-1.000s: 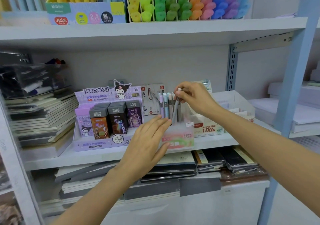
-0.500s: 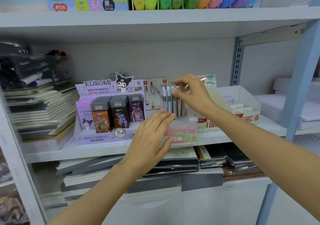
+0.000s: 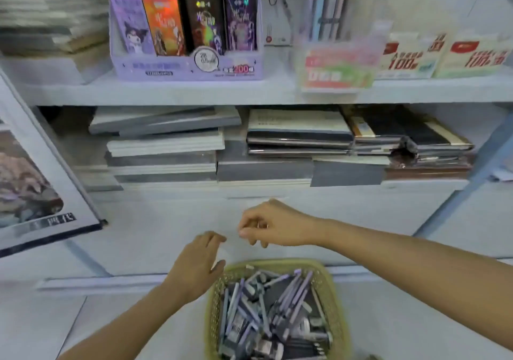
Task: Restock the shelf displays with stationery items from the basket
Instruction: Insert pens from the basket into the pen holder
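Status: restocking is partway, by my estimate. The clear display holder on the middle shelf carries a few upright pens, with room beside them. The basket sits on the floor below me, heaped with purple-grey pens (plus some darker flat packs I cannot identify through the blur). Most of the stock is therefore yet to be shelved.

Left hand: fingers relaxed and spread, holding nothing, poised just above the basket's left rim.

Right hand: fingers curled inward, hovering above the basket's far edge, apart from the contents. Whether it pinches something small I cannot tell, because the frame is smeared there.

Next step, as I judge it: lower one hand into the heap, take a pen, and raise it to the holder.
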{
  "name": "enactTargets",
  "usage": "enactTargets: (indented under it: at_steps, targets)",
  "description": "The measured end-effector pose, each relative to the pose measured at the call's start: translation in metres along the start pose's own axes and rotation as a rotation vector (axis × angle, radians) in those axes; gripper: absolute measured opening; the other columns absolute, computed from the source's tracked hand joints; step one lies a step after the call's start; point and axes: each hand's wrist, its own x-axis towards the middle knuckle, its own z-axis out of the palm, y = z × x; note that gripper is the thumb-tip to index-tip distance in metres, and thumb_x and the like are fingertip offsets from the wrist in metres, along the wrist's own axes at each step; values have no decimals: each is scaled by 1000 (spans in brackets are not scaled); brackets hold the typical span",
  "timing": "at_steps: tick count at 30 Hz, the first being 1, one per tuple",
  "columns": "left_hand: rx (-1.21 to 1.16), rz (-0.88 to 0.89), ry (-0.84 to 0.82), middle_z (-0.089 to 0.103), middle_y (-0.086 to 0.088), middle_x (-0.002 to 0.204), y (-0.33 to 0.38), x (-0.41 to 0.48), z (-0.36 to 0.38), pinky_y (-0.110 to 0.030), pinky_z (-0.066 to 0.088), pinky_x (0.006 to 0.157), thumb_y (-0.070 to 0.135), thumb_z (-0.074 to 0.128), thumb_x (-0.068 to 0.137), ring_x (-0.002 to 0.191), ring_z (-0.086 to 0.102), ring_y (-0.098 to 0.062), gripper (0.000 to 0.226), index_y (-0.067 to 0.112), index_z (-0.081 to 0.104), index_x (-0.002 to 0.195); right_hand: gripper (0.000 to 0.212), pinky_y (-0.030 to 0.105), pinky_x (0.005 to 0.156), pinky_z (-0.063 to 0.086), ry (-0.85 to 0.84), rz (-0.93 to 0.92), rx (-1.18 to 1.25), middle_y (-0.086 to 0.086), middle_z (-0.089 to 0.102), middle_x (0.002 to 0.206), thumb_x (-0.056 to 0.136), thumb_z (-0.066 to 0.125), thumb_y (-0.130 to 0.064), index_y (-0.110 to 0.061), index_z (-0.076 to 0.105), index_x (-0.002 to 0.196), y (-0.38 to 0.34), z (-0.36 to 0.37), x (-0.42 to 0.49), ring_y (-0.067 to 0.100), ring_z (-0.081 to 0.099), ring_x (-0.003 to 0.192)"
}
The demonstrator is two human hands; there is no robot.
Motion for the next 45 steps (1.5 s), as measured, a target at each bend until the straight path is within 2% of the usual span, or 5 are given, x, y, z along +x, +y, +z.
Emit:
enactTargets:
  at_steps: [8,11,22,34,45]
  targets:
    - [-320,-369,-300,10,-1,162,-21,-53,137,-31,33,109,21,39,102,141,32,-22,64,18,4,155,37,32,61,32,-343,527,1,7,40,59,98,53,-21,-15,42,63,126,164,16,24,37,54]
    - [-371,-350,-231,-4,1,163,-22,-64,158,-28,32,111,14,37,101,142,29,-22,67,15,-4,154,21,32,59,32,-388,674,63,6,41,70,98,54,-34,-15,48,92,148,208,10,17,37,56]
    - [-353,-324,-98,14,-6,160,-22,-71,169,-34,27,116,9,42,98,141,27,-24,58,10,22,152,47,30,51,28,-134,607,33,1,40,53,93,62,-39,-19,38,58,169,249,-3,19,43,54]
    - [-1459,-778,14,70,-19,90,28,-35,147,-40,59,73,31,47,101,83,70,-24,36,1,66,96,32,32,53,38,-203,217,267,6,58,65,93,61,-38,-15,57,71,105,216,-6,17,50,55]
    - [-1384,-1018,106,37,5,52,-33,-61,145,-21,29,40,19,44,102,42,29,-8,22,6,56,88,47,27,59,50,14,742,677,7,62,92,91,62,-45,-4,59,114,143,252,49,16,61,71]
